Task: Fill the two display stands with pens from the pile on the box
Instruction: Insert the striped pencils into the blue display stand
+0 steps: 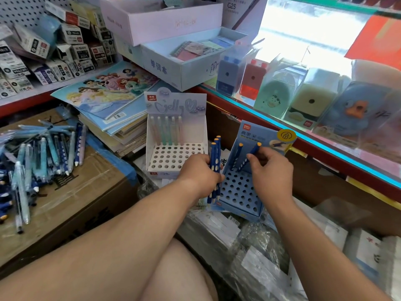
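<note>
Left hand [200, 173]: grip curled tight round a bundle of dark blue pens [214, 164], yellow caps up and pale tips down, held just left of the blue stand [238, 192]. Exact count in the bundle unclear; at least three caps show. Right hand [270, 168]: thumb and fingertips pinch one dark blue pen [255, 149], tilted, lower end at the back row of holes in the blue stand; cannot tell whether the tip is seated in a hole. A second blue pen [236, 157] stands leaning in the same back row, just left of the pinched one. All other holes in the blue stand are unfilled. White stand [169, 158] sits just beside and behind-left of the blue one; its back row holds pastel pens [167, 131], upright, and its front rows are unfilled. Both stands rest on plastic-wrapped packs. Pen pile [50, 153], mixed light and dark blue, lies on the cardboard box [91, 187] at far left, well apart from the stands. Glass counter [325, 146] at right carries boxed pencil sharpeners [312, 101].
</note>
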Available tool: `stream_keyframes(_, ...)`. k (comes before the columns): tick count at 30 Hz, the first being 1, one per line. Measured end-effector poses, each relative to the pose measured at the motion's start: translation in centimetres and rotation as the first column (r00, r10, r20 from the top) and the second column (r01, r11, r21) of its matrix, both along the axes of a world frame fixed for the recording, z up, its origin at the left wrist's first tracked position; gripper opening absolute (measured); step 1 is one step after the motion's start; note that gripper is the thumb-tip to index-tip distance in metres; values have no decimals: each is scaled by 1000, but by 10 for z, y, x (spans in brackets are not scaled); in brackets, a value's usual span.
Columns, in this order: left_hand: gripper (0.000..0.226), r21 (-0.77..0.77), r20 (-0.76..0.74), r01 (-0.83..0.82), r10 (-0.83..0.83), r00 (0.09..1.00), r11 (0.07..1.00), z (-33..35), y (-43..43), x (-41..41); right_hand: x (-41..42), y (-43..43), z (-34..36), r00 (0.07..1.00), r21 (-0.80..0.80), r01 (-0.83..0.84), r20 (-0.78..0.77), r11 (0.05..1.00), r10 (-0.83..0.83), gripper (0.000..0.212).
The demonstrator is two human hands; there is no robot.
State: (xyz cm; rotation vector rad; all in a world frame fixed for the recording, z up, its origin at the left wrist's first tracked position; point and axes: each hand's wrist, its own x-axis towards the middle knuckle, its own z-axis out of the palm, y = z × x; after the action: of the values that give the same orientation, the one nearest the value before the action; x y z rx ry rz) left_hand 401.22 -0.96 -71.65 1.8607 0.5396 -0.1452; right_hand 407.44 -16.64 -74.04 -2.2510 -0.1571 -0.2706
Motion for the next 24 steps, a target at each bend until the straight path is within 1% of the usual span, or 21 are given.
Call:
stream_keyframes(3,20,-2,-2,-5,5,1000,1000,0,1,-1,5,1,-7,1000,-43,3,-5,999,-3,10)
stream_keyframes(8,18,-17,0,-4,4,1000,1000,1,0,0,13,9,-7,1000,-160,-1,4,987,2,15)
stream_keyframes(12,19,-22,-2,-7,7,1000,1000,0,-1,0,18,18,-2,999,-219,-22,-44,975,13,19)
stream_keyframes(15,20,-27,-1,-5,5,1000,1000,0,0,0,19,22,-1,998,-192,0,-64,981,-13,20)
stream_keyframes(18,20,-24,-2,-2,2,1000,1000,-1,1,1,18,22,-2,999,-174,18,-44,985,-26,18)
stream_keyframes(24,21,-20,0,-6,6,1000,1000,-2,1,1,20,24,-8,1000,-76,-17,-24,997,15,18)
